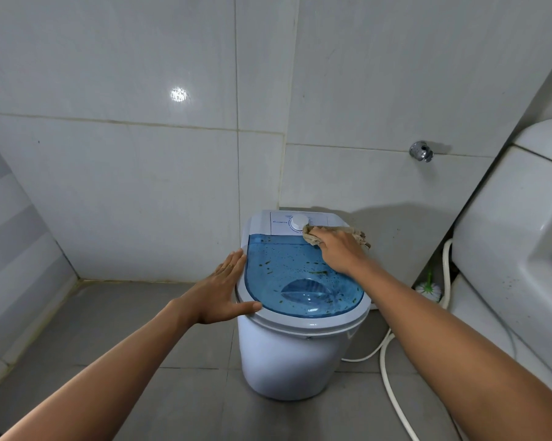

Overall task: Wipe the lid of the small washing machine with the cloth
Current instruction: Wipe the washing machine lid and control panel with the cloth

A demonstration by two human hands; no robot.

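Observation:
A small white washing machine point(287, 358) stands on the grey floor against the tiled wall. Its translucent blue lid point(287, 275) is speckled with dark and greenish spots. A white dial point(299, 222) sits on the control panel behind the lid. My right hand point(338, 249) presses a beige cloth point(316, 236) flat onto the lid's far right corner, beside the dial. My left hand point(224, 291) lies with straight fingers against the machine's left rim, thumb along the front edge.
A white toilet point(516, 249) fills the right side. A white hose point(392, 377) runs over the floor to the right of the machine. A toilet brush point(429, 289) stands behind it. A chrome tap point(421, 151) sticks out of the wall.

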